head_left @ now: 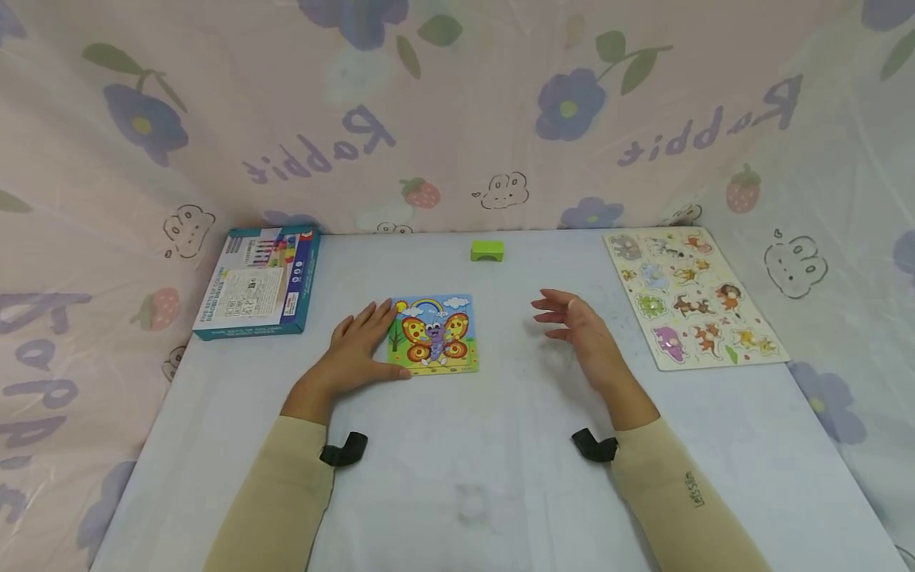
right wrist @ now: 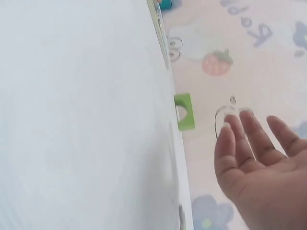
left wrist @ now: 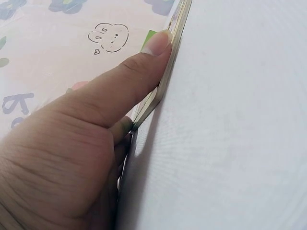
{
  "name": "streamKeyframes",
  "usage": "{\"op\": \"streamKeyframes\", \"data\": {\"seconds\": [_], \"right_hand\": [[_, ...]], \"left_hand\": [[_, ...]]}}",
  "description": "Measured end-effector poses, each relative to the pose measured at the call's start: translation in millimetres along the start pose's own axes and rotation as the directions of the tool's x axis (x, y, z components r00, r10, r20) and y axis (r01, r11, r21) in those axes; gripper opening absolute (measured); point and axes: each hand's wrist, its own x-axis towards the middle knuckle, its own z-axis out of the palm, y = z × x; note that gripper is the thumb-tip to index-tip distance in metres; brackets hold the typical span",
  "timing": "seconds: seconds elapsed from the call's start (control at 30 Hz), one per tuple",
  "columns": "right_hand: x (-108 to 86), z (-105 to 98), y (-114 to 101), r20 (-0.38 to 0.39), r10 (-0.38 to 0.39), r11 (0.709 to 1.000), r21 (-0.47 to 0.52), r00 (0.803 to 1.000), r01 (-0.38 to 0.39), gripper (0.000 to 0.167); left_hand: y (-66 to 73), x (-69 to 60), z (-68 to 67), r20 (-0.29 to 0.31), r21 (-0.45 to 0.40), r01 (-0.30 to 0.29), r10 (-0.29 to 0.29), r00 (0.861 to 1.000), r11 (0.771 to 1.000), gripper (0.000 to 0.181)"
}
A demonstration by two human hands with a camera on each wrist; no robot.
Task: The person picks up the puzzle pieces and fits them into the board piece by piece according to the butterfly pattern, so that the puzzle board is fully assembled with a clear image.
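A small square butterfly puzzle (head_left: 434, 338) lies flat near the middle of the table, its picture whole. My left hand (head_left: 357, 353) rests at the puzzle's left side with fingers extended. Its thumb touches the front edge near the corner, and the index finger is at the left edge. Close up in the left wrist view, the thumb (left wrist: 144, 62) lies along the board's edge (left wrist: 165, 81); the other fingers are mostly hidden. My right hand (head_left: 589, 342) is held to the right of the puzzle, apart from it, fingers loosely extended and holding nothing.
A green arch block (head_left: 488, 251) stands behind the puzzle, near the wall. At the back left lies a teal-edged box (head_left: 257, 282). An animal peg board (head_left: 693, 302) lies on the right. Patterned curtain (head_left: 457, 119) encloses the white table (head_left: 457, 469).
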Motion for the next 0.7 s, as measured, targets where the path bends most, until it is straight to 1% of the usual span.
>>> {"op": "streamKeyframes", "data": {"seconds": [0.1,0.2,0.27,0.33,0.37,0.43,0.5,0.53,0.6,0.63,0.7], "right_hand": [[-1.3,-11.7,6.5,-0.083,-0.023,0.992,0.12,0.996,0.032,0.065],[-2.0,-22.1,13.2,-0.174,-0.039,0.974,0.211,0.984,0.076,0.073],[-3.6,-28.4,17.0,-0.234,-0.051,0.967,0.231,0.971,0.107,0.081],[-5.2,-33.9,20.4,-0.284,-0.05,0.963,0.24,0.957,0.122,0.087],[-6.2,-36.3,22.0,-0.307,-0.044,0.962,0.242,0.951,0.123,0.088],[-8.2,-40.2,24.9,-0.349,-0.03,0.969,0.22,0.937,0.113,0.087],[-9.4,-42.8,27.2,-0.384,-0.005,0.978,0.19,0.923,0.084,0.081],[-9.5,-43.9,28.2,-0.397,0.013,0.985,0.165,0.918,0.057,0.077],[-9.3,-45.7,30.0,-0.411,0.057,0.995,0.096,0.91,-0.019,0.07],[-9.0,-46.1,30.4,-0.414,0.083,0.996,0.061,0.906,-0.063,0.068],[-8.4,-47.0,30.4,-0.404,0.129,0.988,-0.022,0.906,-0.15,0.065]], "left_hand": [[-0.9,-0.5,-0.1,-0.002,-0.001,-0.007,0.007,1.0,1.0,0.123],[-1.8,-0.8,0.2,-0.007,0.004,-0.015,0.015,1.0,1.0,0.123],[-2.0,-0.2,0.2,-0.009,0.002,-0.021,0.021,1.0,1.0,0.124],[-2.1,0.1,0.3,-0.011,0.002,-0.022,0.022,1.0,1.0,0.123],[-2.1,0.3,0.5,-0.01,0.002,-0.019,0.019,1.0,1.0,0.123],[-2.2,0.9,0.9,-0.007,-0.001,-0.018,0.018,1.0,1.0,0.123],[-2.3,0.9,1.1,-0.004,0.001,-0.015,0.015,1.0,1.0,0.123],[-2.5,1.0,1.1,-0.005,0.0,-0.016,0.016,1.0,1.0,0.123],[-2.4,0.7,0.9,-0.006,-0.006,-0.017,0.017,1.0,1.0,0.123],[-2.5,0.7,0.8,-0.007,-0.007,-0.018,0.018,1.0,1.0,0.123],[-2.6,0.5,0.7,-0.008,-0.008,-0.018,0.018,1.0,1.0,0.123]]}}
